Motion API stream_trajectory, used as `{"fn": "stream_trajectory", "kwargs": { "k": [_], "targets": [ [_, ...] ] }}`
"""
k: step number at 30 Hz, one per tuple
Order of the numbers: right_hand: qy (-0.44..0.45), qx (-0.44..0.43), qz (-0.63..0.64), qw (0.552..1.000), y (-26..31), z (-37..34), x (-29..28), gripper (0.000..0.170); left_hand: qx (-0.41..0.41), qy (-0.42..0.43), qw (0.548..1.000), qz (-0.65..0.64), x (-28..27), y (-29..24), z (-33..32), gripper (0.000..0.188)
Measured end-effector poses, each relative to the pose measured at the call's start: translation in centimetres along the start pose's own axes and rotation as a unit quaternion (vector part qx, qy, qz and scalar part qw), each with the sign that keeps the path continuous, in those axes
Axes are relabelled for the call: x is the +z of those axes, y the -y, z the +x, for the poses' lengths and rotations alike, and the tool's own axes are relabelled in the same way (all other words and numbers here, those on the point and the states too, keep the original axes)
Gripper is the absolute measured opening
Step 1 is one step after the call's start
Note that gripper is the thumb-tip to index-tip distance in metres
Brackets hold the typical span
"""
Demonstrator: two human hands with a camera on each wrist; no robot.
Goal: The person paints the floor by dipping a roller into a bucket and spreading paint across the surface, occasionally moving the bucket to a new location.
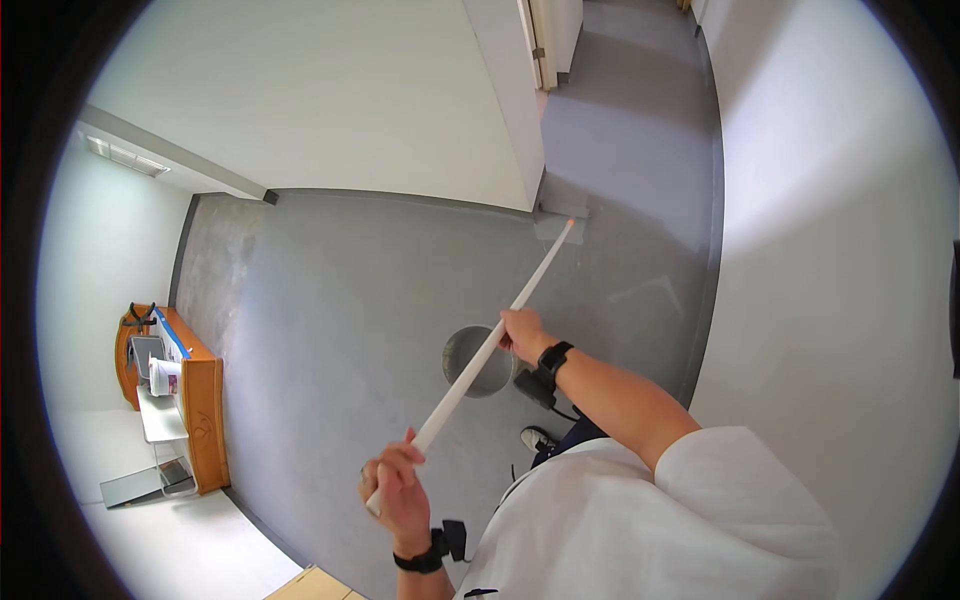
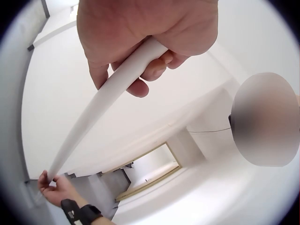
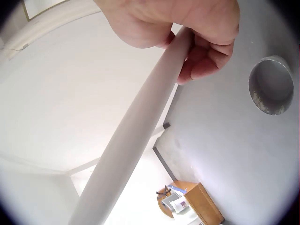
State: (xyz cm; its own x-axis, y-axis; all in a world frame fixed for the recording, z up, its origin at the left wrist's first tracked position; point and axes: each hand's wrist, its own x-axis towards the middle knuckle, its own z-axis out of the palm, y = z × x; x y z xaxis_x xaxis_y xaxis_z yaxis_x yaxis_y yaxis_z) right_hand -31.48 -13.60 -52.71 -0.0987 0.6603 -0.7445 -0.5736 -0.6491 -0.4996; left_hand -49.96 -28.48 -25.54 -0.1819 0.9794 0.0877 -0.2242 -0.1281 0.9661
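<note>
as left grip clasps white pole, near end, right grip holding farther along

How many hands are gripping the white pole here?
2: the left hand near the white pole's near end, and the right hand farther along it. Both show plainly.

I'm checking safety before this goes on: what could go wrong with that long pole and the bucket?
The bucket stands near the shoe, with the white pole passing above it in the head view, so a misplaced step might tip it. The pole's far end appears close to the white wall's corner, so a sideways swing could bump or mark it.
</note>
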Motion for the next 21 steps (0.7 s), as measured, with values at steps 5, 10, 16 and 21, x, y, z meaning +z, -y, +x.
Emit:
{"fn": "stream_trajectory", "kwargs": {
  "k": [5, 10, 16, 21],
  "targets": [
    [0.027, -0.051, 0.093, 0.994, 4.7, 1.2, 0.8, 0.015, -0.002, 0.007, 0.995, 0.104, 4.4, 4.8, 3.9, 0.023],
    [-0.015, -0.059, 0.057, 0.997, 6.8, 1.6, -1.7, 0.012, -0.065, 0.033, 0.992, 0.101, 7.9, 8.2, 3.9, 0.022],
    [0.008, -0.023, 0.067, 0.997, 6.8, -0.9, -3.5, 0.011, -0.01, 0.032, 0.991, 0.131, 6.8, 3.3, 2.3, 0.023],
    [-0.011, 0.047, 0.133, 0.99, 3.5, -1.4, -2.6, 0.011, -0.028, 0.03, 0.996, 0.082, 3.8, -6.0, -0.5, 0.024]
  ]
}}
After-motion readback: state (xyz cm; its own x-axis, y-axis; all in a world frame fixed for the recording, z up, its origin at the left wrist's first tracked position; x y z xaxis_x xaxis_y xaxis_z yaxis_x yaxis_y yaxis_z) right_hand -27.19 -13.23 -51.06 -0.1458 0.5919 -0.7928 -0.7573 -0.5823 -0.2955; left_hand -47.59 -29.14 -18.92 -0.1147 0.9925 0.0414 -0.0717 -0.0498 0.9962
